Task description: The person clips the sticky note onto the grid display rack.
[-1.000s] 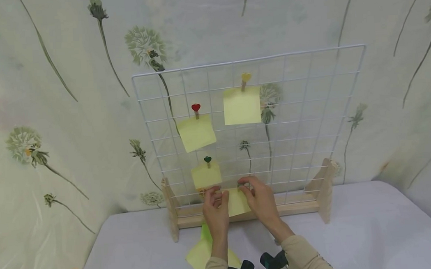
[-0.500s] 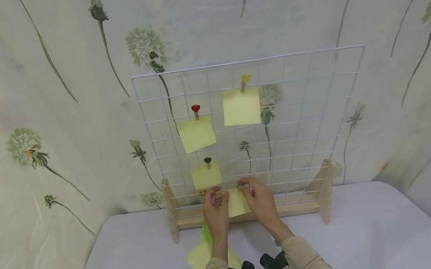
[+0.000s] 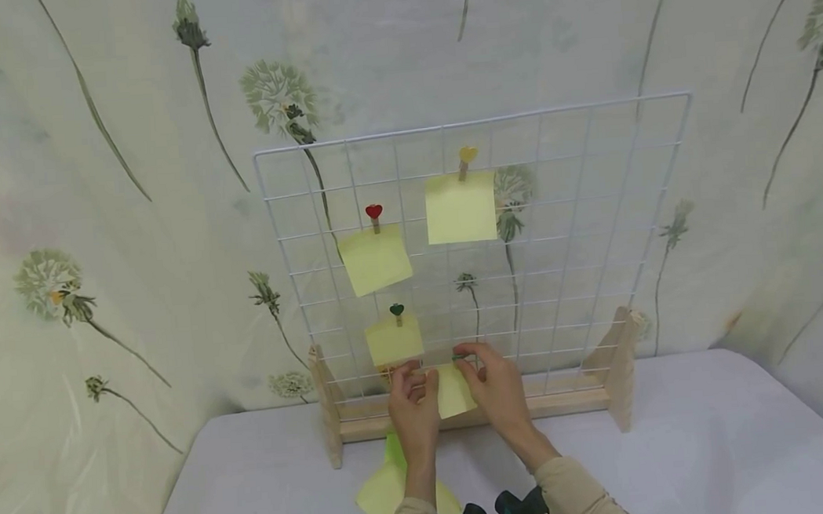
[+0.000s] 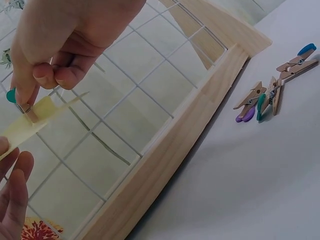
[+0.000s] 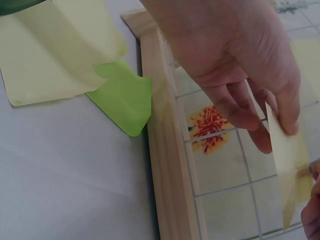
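Note:
A yellow sticky note [image 3: 453, 390] is at the lower part of the white wire grid [image 3: 566, 240]. My left hand [image 3: 415, 406] pinches its left edge between thumb and fingers, as the right wrist view also shows. At the note's upper edge, my right hand [image 3: 495, 381] pinches a small wooden clothespin [image 4: 31, 115] with a green top. In the left wrist view the clothespin's wooden end lies over the paper. Three more notes hang higher on the grid: one under a yellow heart clothespin [image 3: 467, 158], one under a red heart clothespin [image 3: 374, 214], one under a green heart clothespin [image 3: 397, 313].
A wooden stand [image 3: 569, 402] carries the grid on a white-covered table [image 3: 692, 452]. Loose yellow notes [image 3: 378, 495] and a bright green note [image 5: 127, 95] lie in front of it on the left. Several loose clothespins [image 4: 272, 95] lie on the table. Flower-patterned cloth [image 3: 139, 321] hangs behind.
The head view has tilted up slightly, so everything sits a little lower in it. Both hands keep their hold on the note and clothespin.

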Tool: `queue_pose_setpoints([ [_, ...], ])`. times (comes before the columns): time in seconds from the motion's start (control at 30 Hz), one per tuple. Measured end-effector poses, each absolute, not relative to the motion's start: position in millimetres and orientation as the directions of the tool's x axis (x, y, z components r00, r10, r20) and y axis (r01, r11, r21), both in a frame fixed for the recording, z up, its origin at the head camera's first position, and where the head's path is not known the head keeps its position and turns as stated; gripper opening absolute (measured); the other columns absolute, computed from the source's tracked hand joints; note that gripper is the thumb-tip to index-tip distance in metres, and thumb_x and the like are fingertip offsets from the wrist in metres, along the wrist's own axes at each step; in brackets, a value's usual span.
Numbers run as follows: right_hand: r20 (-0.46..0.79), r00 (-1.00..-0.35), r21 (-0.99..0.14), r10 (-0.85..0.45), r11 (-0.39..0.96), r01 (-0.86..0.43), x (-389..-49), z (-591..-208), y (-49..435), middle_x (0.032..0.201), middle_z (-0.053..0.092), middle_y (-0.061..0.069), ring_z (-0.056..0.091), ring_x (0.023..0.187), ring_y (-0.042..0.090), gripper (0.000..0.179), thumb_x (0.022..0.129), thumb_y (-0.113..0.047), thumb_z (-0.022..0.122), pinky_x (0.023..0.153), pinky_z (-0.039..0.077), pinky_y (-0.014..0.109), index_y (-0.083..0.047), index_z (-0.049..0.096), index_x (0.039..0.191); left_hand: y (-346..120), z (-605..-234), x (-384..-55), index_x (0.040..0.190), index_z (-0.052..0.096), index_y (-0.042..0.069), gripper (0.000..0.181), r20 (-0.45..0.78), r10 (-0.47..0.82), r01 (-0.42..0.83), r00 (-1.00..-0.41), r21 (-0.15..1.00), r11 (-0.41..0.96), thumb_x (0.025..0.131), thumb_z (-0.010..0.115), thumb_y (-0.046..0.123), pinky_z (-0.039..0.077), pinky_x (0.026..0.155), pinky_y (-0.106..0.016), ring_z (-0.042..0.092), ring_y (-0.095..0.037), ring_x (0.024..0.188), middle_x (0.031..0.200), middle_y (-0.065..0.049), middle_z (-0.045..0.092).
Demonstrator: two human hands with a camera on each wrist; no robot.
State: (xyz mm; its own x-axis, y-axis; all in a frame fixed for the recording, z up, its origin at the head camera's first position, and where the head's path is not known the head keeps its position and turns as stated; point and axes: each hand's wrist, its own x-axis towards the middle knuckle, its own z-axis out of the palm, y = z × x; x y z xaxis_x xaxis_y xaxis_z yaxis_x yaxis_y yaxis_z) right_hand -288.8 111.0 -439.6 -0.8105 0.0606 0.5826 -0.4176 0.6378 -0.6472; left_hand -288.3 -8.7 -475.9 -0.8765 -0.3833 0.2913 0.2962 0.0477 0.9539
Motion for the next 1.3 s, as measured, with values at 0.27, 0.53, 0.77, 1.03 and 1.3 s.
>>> queue_pose_setpoints([
  [0.27,0.516,-0.856,-0.726,0.045,0.554,-0.408,-286,-445,119,0.116,0.067,0.004,0.036,0.038,-0.001,0.031,0.089,-0.004,0.060,0.035,0.035,0.019,-0.016,0.061,0.118,-6,-482,-287,0.114,0.059,0.014,0.035,0.321,-0.365,0.311,-0.874,0.946,0.087,0.082,0.073,0.017,0.052,0.063,-0.023,0.061,-0.010,0.070,0.083,-0.003,0.065],
  [0.53,0.533,-0.844,-0.787,0.066,0.406,-0.465,-267,-436,122,0.105,0.064,0.018,0.042,0.045,0.000,0.028,0.087,0.008,0.055,0.038,0.037,0.020,-0.002,0.059,0.113,-6,-485,-283,0.118,0.058,0.015,0.040,0.359,-0.359,0.331,-0.862,0.933,0.139,0.081,0.073,0.013,0.051,0.060,-0.022,0.062,-0.013,0.072,0.085,-0.005,0.063],
  [0.77,0.463,-0.867,-0.832,0.183,0.428,-0.354,-278,-460,140,0.095,0.061,0.006,0.053,0.066,0.004,0.023,0.089,-0.003,0.058,0.051,0.044,0.019,-0.007,0.057,0.112,-6,-486,-282,0.118,0.058,0.015,0.039,0.377,-0.361,0.338,-0.853,0.926,0.168,0.081,0.072,0.012,0.051,0.059,-0.023,0.061,-0.012,0.072,0.084,-0.003,0.061],
  [1.03,0.402,-0.893,-0.857,0.203,0.427,-0.289,-271,-470,152,0.097,0.060,0.006,0.053,0.079,0.009,0.021,0.090,-0.004,0.058,0.057,0.045,0.019,-0.005,0.054,0.110,-5,-484,-280,0.126,0.049,0.017,0.048,0.368,-0.349,0.333,-0.862,0.930,0.157,0.083,0.071,0.014,0.051,0.061,-0.022,0.060,-0.011,0.074,0.086,-0.001,0.063],
  [1.3,0.408,-0.885,-0.867,0.226,0.399,-0.298,-260,-482,162,0.093,0.058,0.004,0.053,0.079,0.009,0.015,0.089,-0.002,0.060,0.056,0.045,0.020,-0.007,0.053,0.102,-5,-485,-278,0.118,0.043,0.011,0.046,0.324,-0.347,0.305,-0.880,0.946,0.110,0.082,0.071,0.015,0.051,0.062,-0.022,0.059,-0.013,0.076,0.093,-0.003,0.067],
])
